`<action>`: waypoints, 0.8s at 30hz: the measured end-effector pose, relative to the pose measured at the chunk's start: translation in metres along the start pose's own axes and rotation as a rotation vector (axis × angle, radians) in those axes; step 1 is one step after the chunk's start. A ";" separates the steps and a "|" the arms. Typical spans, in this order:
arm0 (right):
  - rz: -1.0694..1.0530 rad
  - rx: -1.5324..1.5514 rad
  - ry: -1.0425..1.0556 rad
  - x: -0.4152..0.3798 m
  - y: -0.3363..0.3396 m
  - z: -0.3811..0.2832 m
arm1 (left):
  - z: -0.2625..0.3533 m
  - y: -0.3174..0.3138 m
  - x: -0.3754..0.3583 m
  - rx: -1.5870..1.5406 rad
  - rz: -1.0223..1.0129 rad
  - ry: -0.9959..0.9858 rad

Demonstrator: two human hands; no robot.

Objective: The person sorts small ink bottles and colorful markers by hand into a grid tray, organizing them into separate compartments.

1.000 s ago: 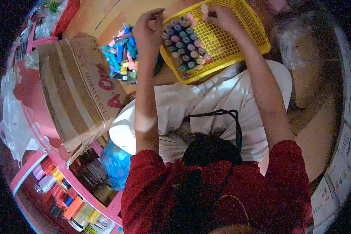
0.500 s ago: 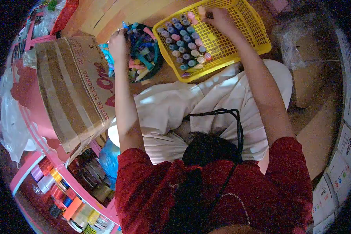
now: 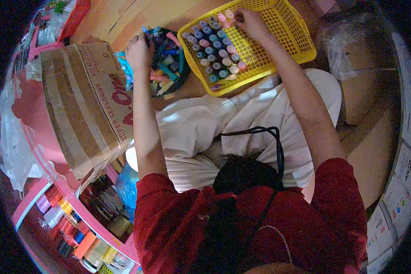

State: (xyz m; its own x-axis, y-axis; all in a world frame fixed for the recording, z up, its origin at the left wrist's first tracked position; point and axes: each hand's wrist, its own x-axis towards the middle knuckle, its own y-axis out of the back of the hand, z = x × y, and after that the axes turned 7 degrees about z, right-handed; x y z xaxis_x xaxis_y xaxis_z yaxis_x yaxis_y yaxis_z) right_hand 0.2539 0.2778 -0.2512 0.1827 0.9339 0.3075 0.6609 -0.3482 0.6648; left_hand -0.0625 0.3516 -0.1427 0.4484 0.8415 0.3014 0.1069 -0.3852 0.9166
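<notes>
My right hand [image 3: 251, 23] is over the far side of a yellow plastic basket [image 3: 301, 57], its fingers closed on a small peach capped tube [image 3: 229, 16]. That tube is beside a pink one [image 3: 222, 19], at the end of several rows of similar upright tubes [image 3: 214, 50] in blue, purple and pink. My left hand [image 3: 139, 51] is at the left edge of a dark round container [image 3: 186, 73] of mixed colored tubes. Its fingers are curled, and a blue tip [image 3: 144, 29] sticks out past them. Light-blue tubes [image 3: 125, 68] show left of that hand; what it grips is hidden.
A cardboard box [image 3: 84, 105] stands to the left, in front of a pink shelf [image 3: 93, 219] with colored spools. A plastic-wrapped carton [image 3: 347, 50] is on the right. White printed boxes [image 3: 399, 182] line the right edge. My crossed legs [image 3: 201, 118] are below the basket.
My right hand has moved slightly left and down with the peach tube, which now lines up beside the pink tube. My left hand stays almost in place.
</notes>
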 end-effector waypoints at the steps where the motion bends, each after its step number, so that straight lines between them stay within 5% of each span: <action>1: -0.048 -0.039 -0.031 0.001 0.000 0.000 | 0.001 0.000 -0.001 0.001 0.062 -0.015; 6: -0.034 0.078 -0.046 0.002 -0.001 0.009 | -0.006 0.004 -0.006 -0.101 0.307 -0.010; 10: -0.211 -0.031 -0.084 0.002 0.037 0.002 | 0.016 0.046 -0.007 -0.751 0.280 0.393; 13: -0.201 -0.003 -0.120 0.006 0.082 -0.026 | 0.023 0.053 0.003 -1.306 0.169 0.416; 17: -0.183 0.401 -0.088 0.012 0.123 -0.094 | 0.081 0.093 0.006 -1.633 0.092 0.274; 20: -0.270 0.508 -0.036 0.011 0.128 -0.122 | 0.109 0.091 0.011 -1.584 0.133 0.074; 24: -0.281 0.396 -0.018 0.006 0.123 -0.113 | 0.128 0.096 0.015 -1.466 -0.072 0.081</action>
State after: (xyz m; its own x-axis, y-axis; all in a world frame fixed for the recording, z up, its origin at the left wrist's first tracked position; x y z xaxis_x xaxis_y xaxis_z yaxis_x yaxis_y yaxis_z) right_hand 0.2540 0.2309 -0.0907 -0.0321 0.9898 0.1387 0.9123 -0.0277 0.4086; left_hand 0.0685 0.2788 -0.0838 0.4258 0.8795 0.2127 -0.8720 0.3362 0.3559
